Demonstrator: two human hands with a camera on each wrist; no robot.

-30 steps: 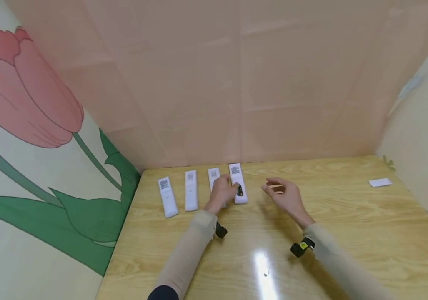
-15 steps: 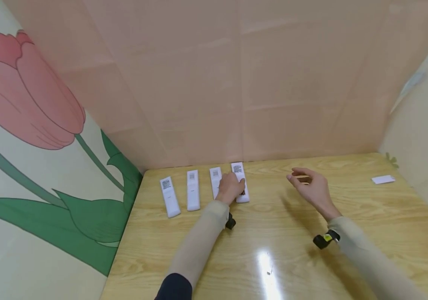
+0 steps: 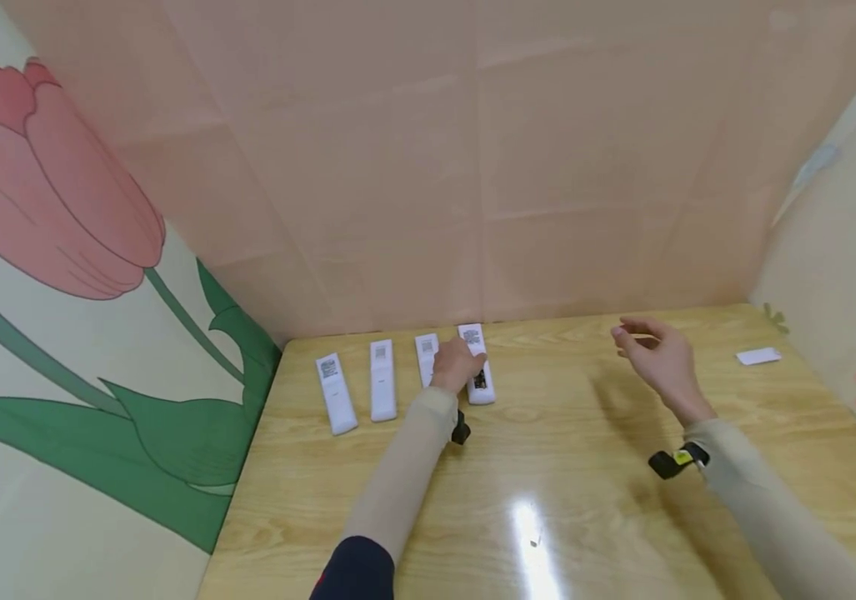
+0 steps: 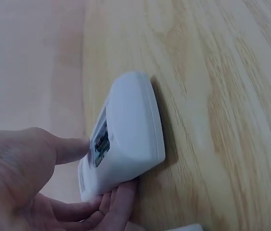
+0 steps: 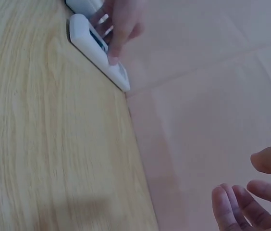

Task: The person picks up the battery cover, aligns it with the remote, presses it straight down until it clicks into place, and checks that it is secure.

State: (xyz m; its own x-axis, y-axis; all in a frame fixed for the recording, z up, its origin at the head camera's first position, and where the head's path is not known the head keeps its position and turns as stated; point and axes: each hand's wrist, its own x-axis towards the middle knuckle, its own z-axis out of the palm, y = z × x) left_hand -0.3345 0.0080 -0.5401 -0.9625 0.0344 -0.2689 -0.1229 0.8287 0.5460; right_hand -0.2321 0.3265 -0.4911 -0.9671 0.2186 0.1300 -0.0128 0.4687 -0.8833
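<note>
A white remote control (image 3: 482, 390) lies back up on the wooden table, its battery compartment uncovered and dark inside. My left hand (image 3: 456, 367) holds it: in the left wrist view the thumb (image 4: 73, 149) presses by the compartment's edge, while the other fingers (image 4: 121, 202) curl against the side. Something metallic and dark, perhaps batteries, shows within the compartment. Held in the air above the table at right, my right hand (image 3: 663, 358) has loosely bent fingers with nothing between them. Left of the gripped remote lies a second white remote (image 3: 426, 348), partly hidden by the left hand.
Two more white remotes, one upright in the row (image 3: 382, 382) and one slightly slanted (image 3: 337, 396), lie at left. A small white flat piece (image 3: 758, 357) rests far right. A pinkish covering (image 3: 585, 167) rises behind the table (image 3: 585, 500).
My right hand has moved right, away from the remotes. The left hand has shifted slightly right onto the remote with the uncovered compartment. The remotes have stayed in place.
</note>
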